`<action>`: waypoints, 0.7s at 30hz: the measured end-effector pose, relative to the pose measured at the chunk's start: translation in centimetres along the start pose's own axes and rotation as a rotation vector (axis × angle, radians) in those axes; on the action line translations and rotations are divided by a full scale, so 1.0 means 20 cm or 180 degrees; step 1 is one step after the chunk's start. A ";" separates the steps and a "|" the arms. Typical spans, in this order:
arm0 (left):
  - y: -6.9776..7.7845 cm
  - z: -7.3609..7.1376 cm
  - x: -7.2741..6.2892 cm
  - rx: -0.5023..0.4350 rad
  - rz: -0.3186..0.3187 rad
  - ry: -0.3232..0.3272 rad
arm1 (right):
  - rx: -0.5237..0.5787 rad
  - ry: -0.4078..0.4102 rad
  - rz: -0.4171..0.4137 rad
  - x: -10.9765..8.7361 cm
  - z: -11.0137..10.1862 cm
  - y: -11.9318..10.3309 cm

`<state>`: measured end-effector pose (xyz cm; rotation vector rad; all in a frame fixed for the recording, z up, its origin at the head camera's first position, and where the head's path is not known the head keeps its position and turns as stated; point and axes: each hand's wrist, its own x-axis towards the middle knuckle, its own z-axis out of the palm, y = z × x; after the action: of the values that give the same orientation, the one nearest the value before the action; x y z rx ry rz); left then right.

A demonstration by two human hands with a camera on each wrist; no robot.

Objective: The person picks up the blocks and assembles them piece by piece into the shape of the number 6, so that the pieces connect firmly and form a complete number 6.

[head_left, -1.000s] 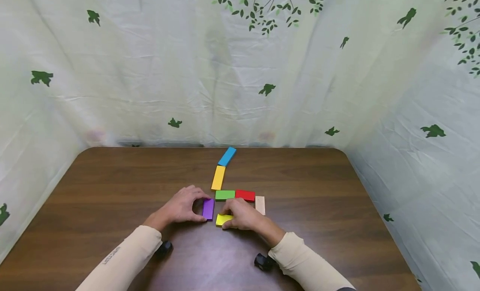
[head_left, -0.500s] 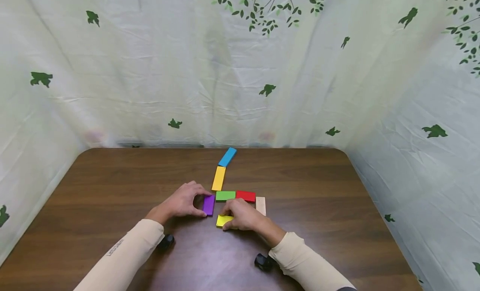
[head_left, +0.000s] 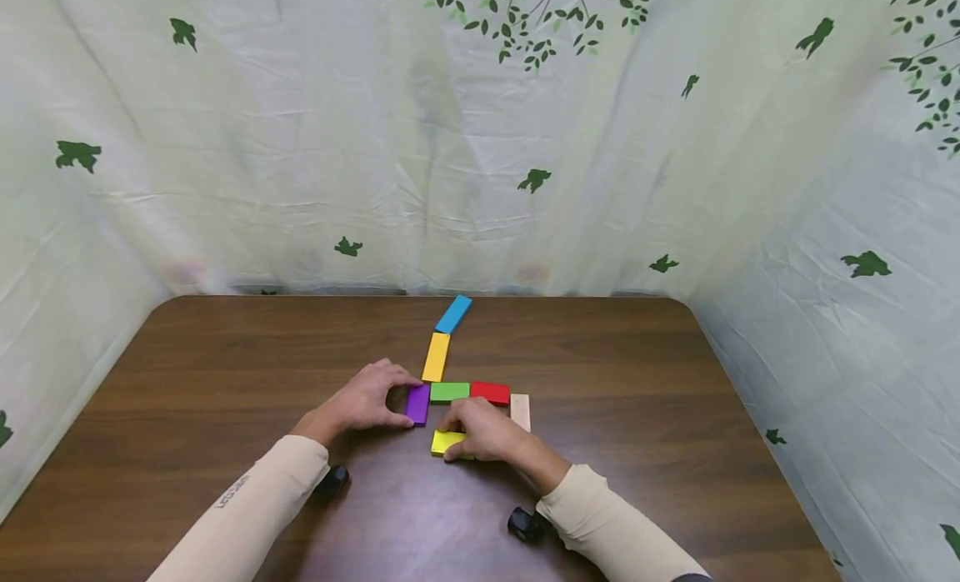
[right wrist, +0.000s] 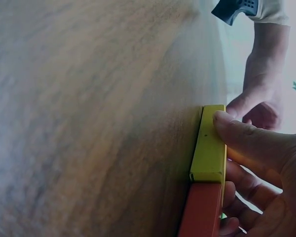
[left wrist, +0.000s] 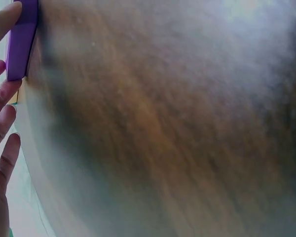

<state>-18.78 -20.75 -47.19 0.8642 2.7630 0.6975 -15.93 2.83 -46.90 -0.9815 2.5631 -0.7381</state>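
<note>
My left hand (head_left: pixel 367 396) pinches a purple block (head_left: pixel 417 405) between thumb and fingertips. Its far end sits right at the left end of a green block (head_left: pixel 450 391) and close to an amber block (head_left: pixel 436 357). My right hand (head_left: pixel 487 432) pinches a lemon-yellow block (head_left: pixel 446 443) lying flat, thumb on the near side, fingers on the far side. In the right wrist view an orange-red block (right wrist: pixel 201 210) lies end to end with that yellow one; the hand hides it in the head view. A red block (head_left: pixel 490 392) continues the green one to the right.
A plain wood block (head_left: pixel 520 411) stands crosswise at the red block's right end. Beyond the amber block, a blue block (head_left: pixel 453 314) slants toward the far edge of the brown table (head_left: pixel 262 340). A white leaf-patterned curtain (head_left: pixel 300 148) surrounds the table's back and sides.
My left hand has slid the purple block away from me, so its far end now lies level with the green block. The right hand stays on the yellow block.
</note>
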 end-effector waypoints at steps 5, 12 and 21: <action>0.00 0.00 0.00 0.0031 0.0022 0.0018 | 0.0001 0.0016 -0.0025 0.00 0.00 0.01; 0.00 0.01 0.00 0.0048 0.0006 0.0031 | 0.0015 -0.0002 0.0014 0.00 0.00 0.01; -0.02 0.02 0.00 0.0113 0.0109 0.0170 | 0.0033 0.0027 0.0006 0.00 0.01 0.01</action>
<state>-18.88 -20.84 -47.68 0.9152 2.8221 0.6889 -15.93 2.93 -47.09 -0.9748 2.5647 -0.7559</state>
